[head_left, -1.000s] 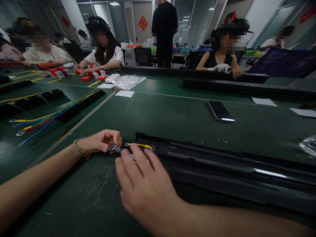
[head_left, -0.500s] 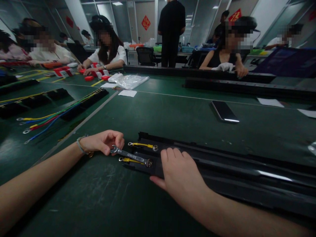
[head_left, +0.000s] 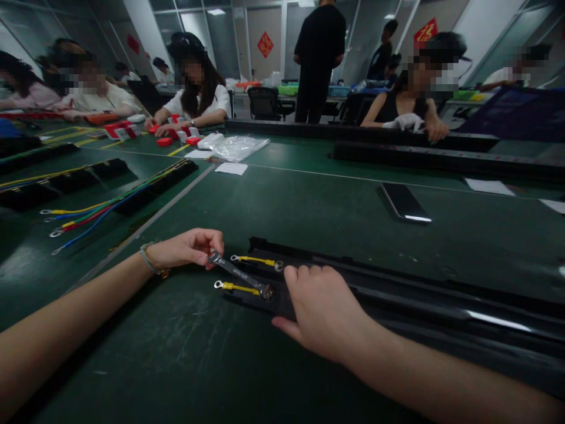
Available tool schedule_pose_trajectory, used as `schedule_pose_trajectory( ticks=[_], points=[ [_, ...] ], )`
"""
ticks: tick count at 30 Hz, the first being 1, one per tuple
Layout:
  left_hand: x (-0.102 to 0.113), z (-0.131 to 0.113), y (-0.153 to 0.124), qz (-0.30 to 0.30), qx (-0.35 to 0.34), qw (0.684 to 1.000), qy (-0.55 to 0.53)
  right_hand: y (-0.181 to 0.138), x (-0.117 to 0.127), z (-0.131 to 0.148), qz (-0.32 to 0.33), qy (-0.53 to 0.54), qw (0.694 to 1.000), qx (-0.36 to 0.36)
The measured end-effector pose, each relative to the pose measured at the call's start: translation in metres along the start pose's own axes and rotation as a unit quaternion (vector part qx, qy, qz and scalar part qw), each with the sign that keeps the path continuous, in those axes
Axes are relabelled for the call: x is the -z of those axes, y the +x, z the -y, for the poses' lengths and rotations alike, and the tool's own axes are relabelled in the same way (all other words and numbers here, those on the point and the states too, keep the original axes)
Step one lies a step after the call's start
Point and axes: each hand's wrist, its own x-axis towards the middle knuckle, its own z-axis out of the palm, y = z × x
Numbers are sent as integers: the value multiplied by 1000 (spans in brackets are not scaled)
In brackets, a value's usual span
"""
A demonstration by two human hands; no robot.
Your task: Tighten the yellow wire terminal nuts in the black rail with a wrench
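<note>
Between its thumb and fingers, my left hand [head_left: 196, 247] holds the open end of a silver combination wrench [head_left: 241, 274]. The wrench's ring end sits around a bolt [head_left: 267, 292] on a long black channel [head_left: 397, 294]. Wrapped over that channel near its left end is my right hand [head_left: 320, 303], thumb on the near side. Two short yellow wires with ring terminals stick out to the left: the far yellow wire [head_left: 253, 259] and the near yellow wire [head_left: 238, 288]. The near one runs to the bolt under the wrench.
A phone [head_left: 405, 202] lies beyond the channel. Black strips with coloured wires [head_left: 95, 215] lie at left. A plastic bag [head_left: 241, 147], paper slip [head_left: 232, 169] and red-and-white parts [head_left: 122, 130] are farther back. Co-workers sit across the table, near more black channels [head_left: 441, 158].
My left hand has swung the wrench's open end slightly away from me and to the right, turning it about the bolt. My right hand keeps its grip on the channel.
</note>
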Motion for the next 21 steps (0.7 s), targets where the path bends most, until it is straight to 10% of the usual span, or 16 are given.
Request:
schedule_pose_trajectory(
  ticks=[21],
  points=[
    [-11,-3,-4,83,39,995,-25,0,-8,0,-39,20,999,-12]
  ],
)
